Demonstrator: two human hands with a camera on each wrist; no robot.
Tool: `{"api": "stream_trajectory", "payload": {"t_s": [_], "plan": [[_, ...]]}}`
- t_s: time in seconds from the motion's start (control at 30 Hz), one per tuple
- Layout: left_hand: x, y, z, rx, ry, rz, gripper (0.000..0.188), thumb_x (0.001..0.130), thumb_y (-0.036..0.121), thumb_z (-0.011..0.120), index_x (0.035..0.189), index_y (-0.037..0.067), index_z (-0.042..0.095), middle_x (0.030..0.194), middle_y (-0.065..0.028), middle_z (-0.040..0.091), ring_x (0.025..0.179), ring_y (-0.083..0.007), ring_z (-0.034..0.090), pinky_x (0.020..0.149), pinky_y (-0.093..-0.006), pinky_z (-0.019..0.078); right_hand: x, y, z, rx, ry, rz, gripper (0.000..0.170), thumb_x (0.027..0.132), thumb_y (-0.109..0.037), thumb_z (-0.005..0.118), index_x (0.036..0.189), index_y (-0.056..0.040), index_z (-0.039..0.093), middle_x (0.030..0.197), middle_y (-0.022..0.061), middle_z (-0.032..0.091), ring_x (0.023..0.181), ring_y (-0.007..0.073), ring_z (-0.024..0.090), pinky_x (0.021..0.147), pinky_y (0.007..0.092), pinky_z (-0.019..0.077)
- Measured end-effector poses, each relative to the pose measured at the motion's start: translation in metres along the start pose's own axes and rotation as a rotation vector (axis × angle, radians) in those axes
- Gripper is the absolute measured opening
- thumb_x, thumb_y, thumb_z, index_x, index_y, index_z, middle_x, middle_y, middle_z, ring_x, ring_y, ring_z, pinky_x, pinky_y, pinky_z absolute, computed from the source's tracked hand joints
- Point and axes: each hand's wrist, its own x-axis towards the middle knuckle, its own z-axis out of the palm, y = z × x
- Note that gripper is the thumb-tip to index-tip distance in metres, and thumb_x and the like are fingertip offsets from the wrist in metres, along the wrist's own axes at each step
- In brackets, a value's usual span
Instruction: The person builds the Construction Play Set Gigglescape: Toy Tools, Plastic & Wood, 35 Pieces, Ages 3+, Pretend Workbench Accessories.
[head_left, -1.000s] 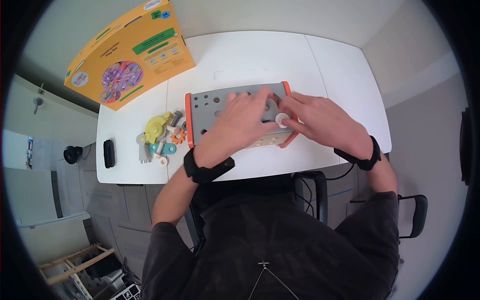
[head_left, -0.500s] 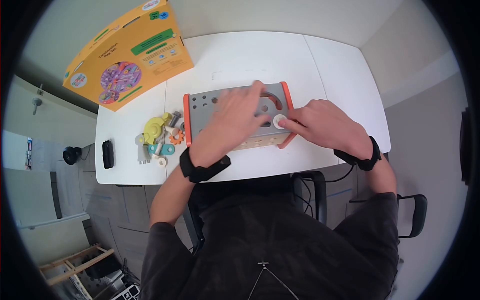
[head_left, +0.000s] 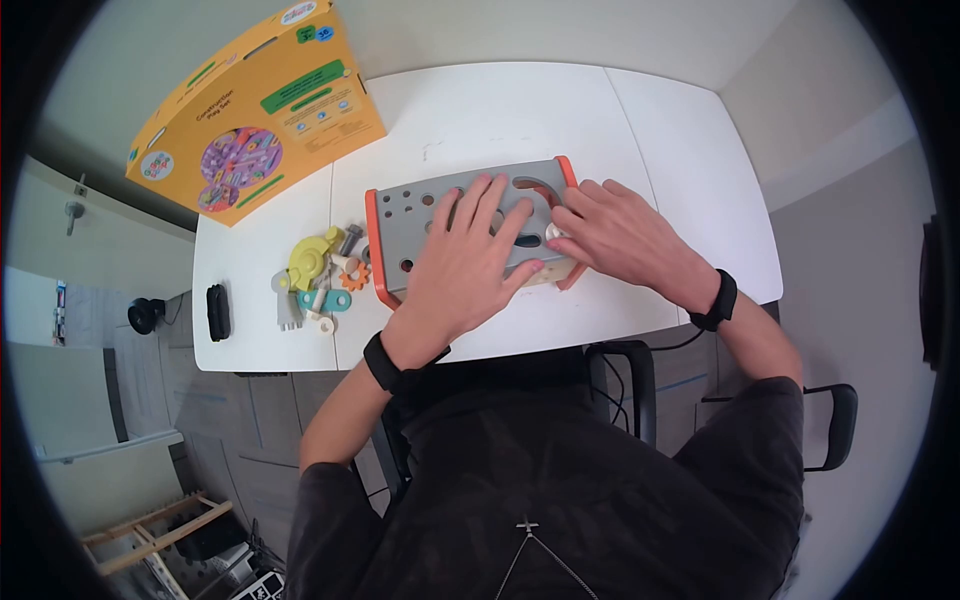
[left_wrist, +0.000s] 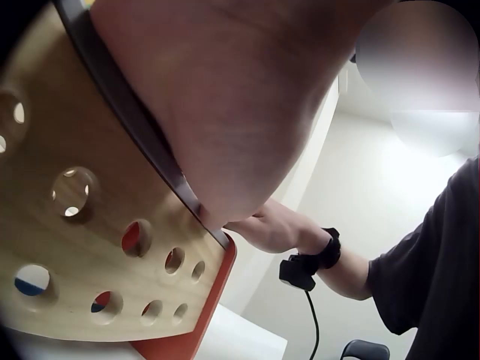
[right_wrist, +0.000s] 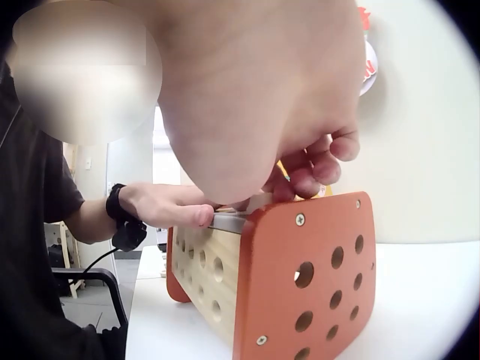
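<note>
A toy workbench with a grey holed top (head_left: 393, 243) stands on the table, with orange end panels (right_wrist: 277, 247) and pale wooden sides (left_wrist: 142, 191). My left hand (head_left: 465, 260) rests flat across the middle of the top, fingers spread, its thumb over the near edge. At the top's right end, my right hand (head_left: 628, 238) pinches a white round piece (head_left: 554, 231) between thumb and curled fingers. The fingers cover most of that piece. In the right wrist view the fingertips (right_wrist: 306, 184) bend down just above the orange panel.
Left of the workbench lie toy parts: a yellow piece (head_left: 306, 262), an orange gear (head_left: 354, 275), a teal strip (head_left: 339, 299) and a grey bolt (head_left: 350, 240). A yellow box (head_left: 300, 135) stands at the back left. A black case (head_left: 217, 310) lies near the left edge.
My left hand has come down and settled with fingers spread on the grey top. The right hand's fingers have closed in over the white round piece, which showed more fully before.
</note>
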Motion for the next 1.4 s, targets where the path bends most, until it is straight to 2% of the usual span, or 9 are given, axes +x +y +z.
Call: {"api": "stream_trajectory", "payload": {"t_s": [0.27, 0.37, 0.57, 0.67, 0.77, 0.83, 0.93, 1.07, 1.4], "plan": [[0.0, 0.004, 0.007, 0.112, 0.031, 0.033, 0.063, 0.103, 0.05, 0.064, 0.153, 0.012, 0.055, 0.16, -0.0242, 0.048, 0.151, -0.0384, 0.043, 0.125, -0.0567, 0.0316, -0.002, -0.008, 0.014, 0.09, 0.065, 0.108, 0.031, 0.105, -0.036, 0.066, 0.104, -0.0055, 0.064, 0.088, 0.0078, 0.067, 0.086, 0.0259, 0.069, 0.078, 0.0401, 0.0561], [-0.001, 0.01, 0.009, 0.131, 0.015, 0.039, 0.062, 0.107, 0.048, 0.059, 0.159, 0.016, 0.051, 0.167, -0.0234, 0.041, 0.155, -0.0398, 0.038, 0.127, -0.0568, 0.0288, -0.001, -0.014, 0.006, 0.116, 0.032, 0.148, 0.033, 0.108, -0.038, 0.062, 0.106, -0.0042, 0.063, 0.087, 0.0092, 0.068, 0.087, 0.0272, 0.07, 0.075, 0.0393, 0.0566], [-0.006, 0.006, 0.01, -0.032, 0.061, 0.095, 0.054, 0.107, 0.033, 0.063, 0.156, 0.015, 0.054, 0.161, -0.019, 0.049, 0.153, -0.0375, 0.042, 0.126, -0.0545, 0.0319, -0.003, -0.025, 0.013, 0.206, 0.064, 0.321, 0.03, 0.104, -0.034, 0.067, 0.106, -0.0053, 0.063, 0.087, 0.0105, 0.069, 0.088, 0.0304, 0.072, 0.075, 0.042, 0.0573], [-0.028, 0.005, -0.017, -0.387, 0.278, -0.032, 0.042, 0.104, 0.016, 0.065, 0.145, 0.011, 0.062, 0.146, -0.0167, 0.062, 0.14, -0.0365, 0.054, 0.118, -0.0495, 0.0416, -0.006, -0.033, 0.007, 0.249, 0.092, 0.401, 0.028, 0.103, -0.032, 0.068, 0.106, -0.005, 0.062, 0.088, 0.0115, 0.07, 0.086, 0.0303, 0.071, 0.074, 0.0436, 0.0559], [-0.072, -0.023, -0.022, -0.307, 0.545, -0.294, 0.028, 0.1, 0.004, 0.065, 0.127, 0.006, 0.069, 0.122, -0.0151, 0.07, 0.119, -0.0358, 0.063, 0.103, -0.0467, 0.049, -0.011, -0.05, -0.013, 0.338, 0.122, 0.559, 0.024, 0.104, -0.029, 0.068, 0.104, -0.0055, 0.061, 0.087, 0.0118, 0.071, 0.085, 0.0301, 0.069, 0.072, 0.0434, 0.0536], [-0.096, -0.052, -0.023, -0.245, 0.551, -0.528, 0.016, 0.097, 0.006, 0.068, 0.113, 0.005, 0.071, 0.107, -0.0117, 0.067, 0.102, -0.0346, 0.062, 0.09, -0.047, 0.0474, -0.016, -0.064, -0.018, 0.433, 0.179, 0.656, 0.022, 0.105, -0.025, 0.067, 0.104, -0.0046, 0.061, 0.085, 0.0117, 0.07, 0.082, 0.03, 0.068, 0.071, 0.0426, 0.0524], [-0.118, -0.101, -0.005, -0.009, 0.394, -0.641, 0.016, 0.096, 0.012, 0.072, 0.11, 0.006, 0.073, 0.1, -0.0117, 0.063, 0.097, -0.0339, 0.059, 0.086, -0.0468, 0.0452, -0.025, -0.084, -0.01, 0.635, 0.248, 0.731, 0.019, 0.106, -0.021, 0.066, 0.103, -0.0032, 0.061, 0.083, 0.0123, 0.068, 0.078, 0.0295, 0.068, 0.07, 0.041, 0.0519], [-0.108, -0.129, 0.019, 0.291, 0.282, -0.576, 0.021, 0.093, 0.025, 0.079, 0.102, 0.007, 0.074, 0.097, -0.0103, 0.062, 0.096, -0.0306, 0.057, 0.085, -0.0438, 0.0416, -0.03, -0.111, 0.003, 0.857, 0.245, 0.786, 0.016, 0.106, -0.017, 0.065, 0.103, -0.0018, 0.063, 0.081, 0.0133, 0.066, 0.071, 0.0278, 0.066, 0.068, 0.0396, 0.052], [-0.065, -0.155, 0.044, 0.556, 0.0, -0.615, 0.027, 0.088, 0.033, 0.082, 0.094, 0.008, 0.075, 0.096, -0.0074, 0.064, 0.099, -0.0248, 0.057, 0.088, -0.0411, 0.0402, -0.032, -0.121, 0.007, 0.81, 0.181, 0.78, 0.015, 0.106, -0.018, 0.067, 0.103, -0.0035, 0.064, 0.08, 0.0133, 0.065, 0.067, 0.0273, 0.066, 0.065, 0.0395, 0.0516]]}}
